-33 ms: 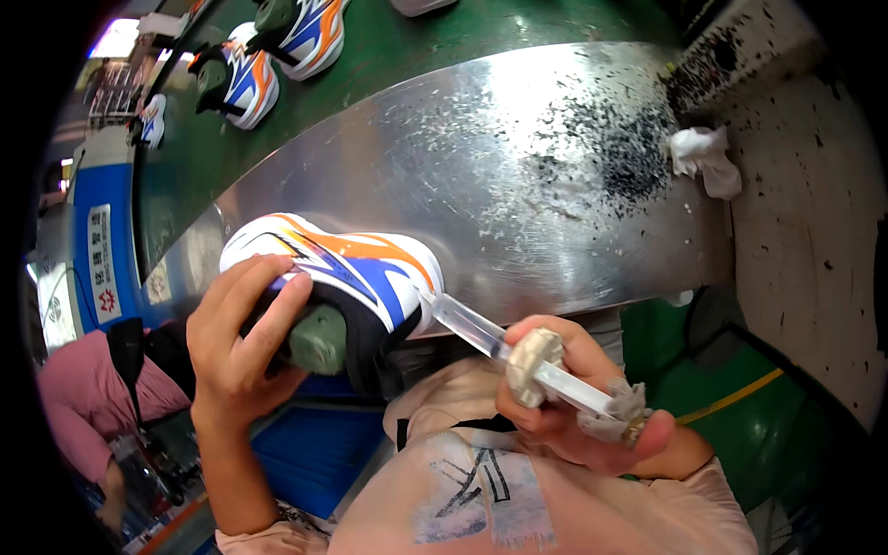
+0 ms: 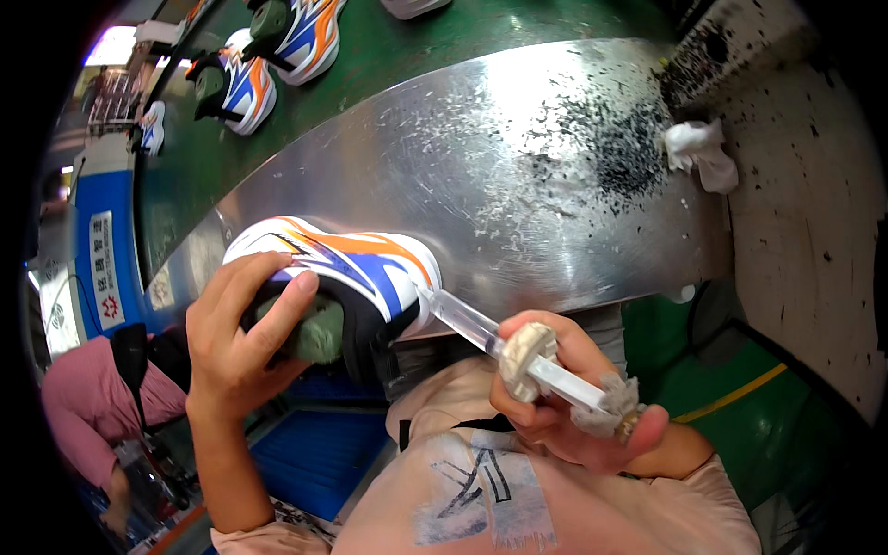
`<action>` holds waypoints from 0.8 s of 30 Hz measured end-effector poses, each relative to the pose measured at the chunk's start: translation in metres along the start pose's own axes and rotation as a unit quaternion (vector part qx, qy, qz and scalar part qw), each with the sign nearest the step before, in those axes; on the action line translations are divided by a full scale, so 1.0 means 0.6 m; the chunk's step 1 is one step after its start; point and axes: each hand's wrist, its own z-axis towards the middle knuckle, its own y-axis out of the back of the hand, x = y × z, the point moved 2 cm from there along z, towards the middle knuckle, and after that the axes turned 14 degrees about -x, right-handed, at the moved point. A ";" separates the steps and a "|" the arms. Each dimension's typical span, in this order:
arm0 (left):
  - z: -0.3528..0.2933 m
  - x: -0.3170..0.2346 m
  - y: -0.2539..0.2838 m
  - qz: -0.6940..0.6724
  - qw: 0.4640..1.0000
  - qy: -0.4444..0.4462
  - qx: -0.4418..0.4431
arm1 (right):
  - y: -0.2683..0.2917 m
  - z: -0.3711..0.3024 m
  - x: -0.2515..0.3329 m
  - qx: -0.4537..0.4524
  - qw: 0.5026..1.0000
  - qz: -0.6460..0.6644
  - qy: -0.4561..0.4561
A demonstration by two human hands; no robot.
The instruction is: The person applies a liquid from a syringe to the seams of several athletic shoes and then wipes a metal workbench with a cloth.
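My left hand (image 2: 245, 338) is wrapped round a white, blue and orange sports shoe (image 2: 370, 268) with a black collar. The shoe lies on its side at the near edge of the metal table, and a green shoe last (image 2: 317, 331) fills its opening. In my right hand (image 2: 578, 393) is a clear syringe (image 2: 465, 320), with cream padding around its flange and a grey wrapping near the plunger's end. My thumb lies at that end. The syringe's tip meets the shoe's white sole edge near the heel; whether it touches cannot be made out.
The metal table (image 2: 370, 166) carries dark crumbs on its right part. A crumpled white cloth (image 2: 700, 153) lies at its right edge, beside a pale board. Several similar shoes (image 2: 236, 83) stand on the green surface beyond. Another person in pink (image 2: 116, 388) is at the left.
My right hand and the syringe sit very slightly further left. The shoe has tipped a little under my left hand, and the view has shifted slightly.
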 end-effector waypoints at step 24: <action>0.102 -0.108 -0.037 0.065 0.945 0.321 0.022 | -0.046 -0.028 -0.020 -0.037 0.980 0.037 0.190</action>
